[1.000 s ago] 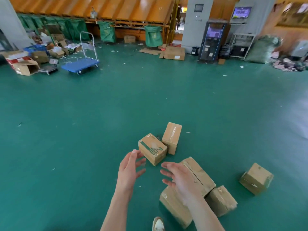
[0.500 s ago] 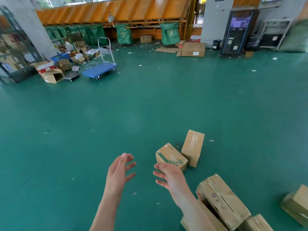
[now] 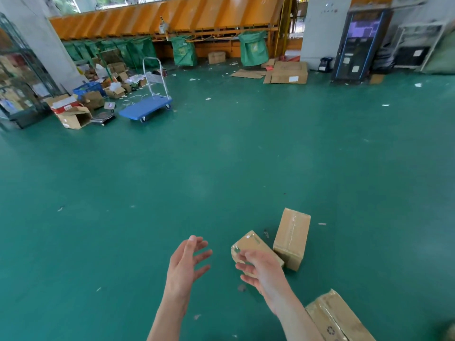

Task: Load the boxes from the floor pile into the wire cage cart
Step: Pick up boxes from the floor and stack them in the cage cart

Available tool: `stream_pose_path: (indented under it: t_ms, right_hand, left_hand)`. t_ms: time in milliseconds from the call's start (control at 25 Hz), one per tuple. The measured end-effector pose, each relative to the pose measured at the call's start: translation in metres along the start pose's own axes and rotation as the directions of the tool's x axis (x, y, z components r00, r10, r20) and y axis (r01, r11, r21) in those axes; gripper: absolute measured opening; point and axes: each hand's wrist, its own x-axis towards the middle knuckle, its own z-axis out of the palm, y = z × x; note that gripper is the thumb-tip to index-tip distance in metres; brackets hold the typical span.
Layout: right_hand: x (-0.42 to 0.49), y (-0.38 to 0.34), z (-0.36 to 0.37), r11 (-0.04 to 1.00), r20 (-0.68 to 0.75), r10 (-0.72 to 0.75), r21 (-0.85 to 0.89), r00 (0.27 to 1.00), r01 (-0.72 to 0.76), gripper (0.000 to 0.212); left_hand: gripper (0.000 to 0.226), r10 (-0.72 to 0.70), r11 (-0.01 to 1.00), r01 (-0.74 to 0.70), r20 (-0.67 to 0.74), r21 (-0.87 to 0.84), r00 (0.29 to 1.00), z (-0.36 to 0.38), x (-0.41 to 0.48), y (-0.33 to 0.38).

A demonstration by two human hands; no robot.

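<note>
Hands apart, fingers loose: my left hand (image 3: 187, 264) hangs spread over the green floor (image 3: 221, 168), my right hand (image 3: 263, 269) sits in front of a small box (image 3: 253, 243) on the floor; contact I cannot tell. A taller box (image 3: 291, 238) stands just beside that one, a third box (image 3: 337, 316) lies by my right forearm.

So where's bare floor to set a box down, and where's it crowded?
The wide green floor between the blue trolley and the upright box is mostly bare, as is the patch left of the left hand. Crowded: by the right hand, where the small taped box, upright box and recycling-marked box cluster, and the far-left carton pile.
</note>
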Motion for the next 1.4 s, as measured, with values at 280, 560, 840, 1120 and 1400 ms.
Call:
stream_pose_path:
  t_ms: [280, 560, 840, 1120, 1400]
  right_hand:
    - [0.089, -0.034, -0.001, 1.0, -0.147, 0.029, 0.008, 0.989, -0.028, 0.019]
    - [0.164, -0.07, 0.005, 0.992, -0.345, 0.043, 0.129, 0.938, 0.002, 0.019]
    - [0.203, -0.038, -0.021, 0.956, -0.495, 0.221, 0.281, 0.84, -0.086, 0.018]
    - [0.291, -0.011, -0.069, 0.897, -0.479, 0.377, 0.403, 0.793, -0.183, 0.018]
    - [0.396, 0.038, -0.152, 0.891, -0.455, 0.449, 0.291, 0.769, -0.348, 0.021]
  left_hand:
    - [0.038, -0.095, 0.992, 0.105, 0.125, -0.076, 0.988, 0.036, 0.118, 0.013]
    - [0.037, -0.143, 0.986, 0.163, 0.334, -0.032, 0.931, 0.088, 0.247, 0.047]
    - [0.037, -0.377, 0.925, 0.322, 0.412, 0.2, 0.829, 0.14, 0.284, 0.003]
    - [0.034, -0.45, 0.868, 0.319, 0.328, 0.381, 0.831, 0.202, 0.349, -0.04]
    - [0.036, -0.608, 0.732, 0.423, 0.233, 0.533, 0.759, 0.289, 0.419, -0.149]
